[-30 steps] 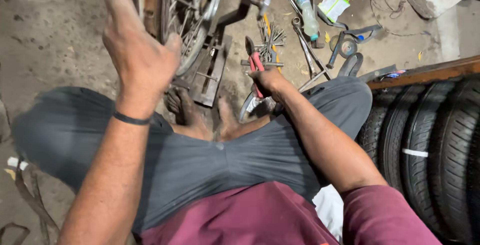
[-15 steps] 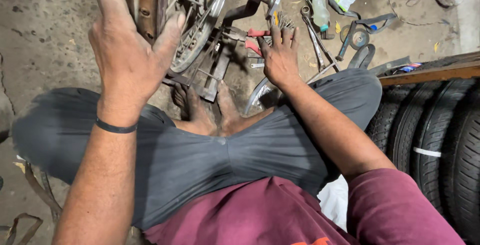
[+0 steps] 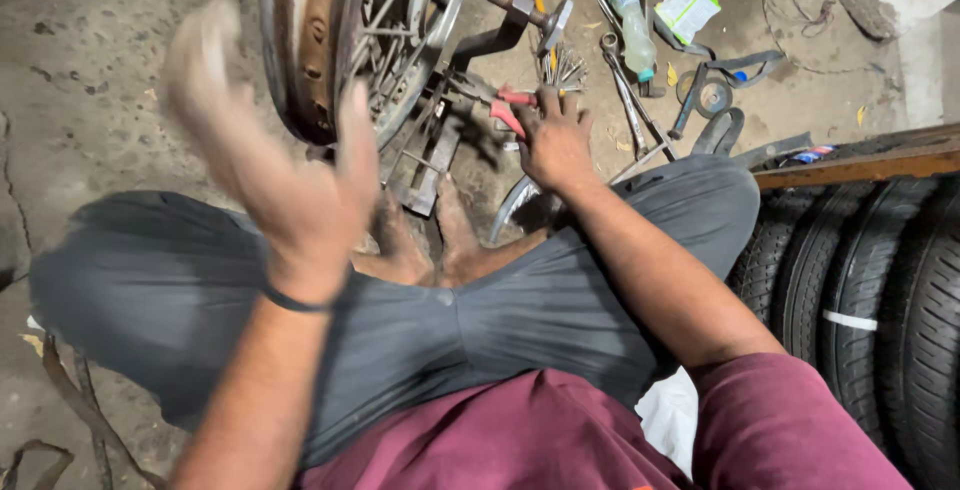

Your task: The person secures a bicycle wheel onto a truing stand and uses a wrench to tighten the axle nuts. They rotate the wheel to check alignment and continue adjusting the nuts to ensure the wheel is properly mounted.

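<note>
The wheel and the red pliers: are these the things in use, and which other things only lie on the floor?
In use:
spoked wheel on its stand, beside the open left hand
red-handled pliers under the right hand

Lying about:
plastic bottle
green-white packet
spanner
stacked tyres

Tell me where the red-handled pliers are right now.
In the head view, the red-handled pliers lie on the floor right of the spoked wheel, under the right hand's fingertips, beside a bundle of spokes.
</note>
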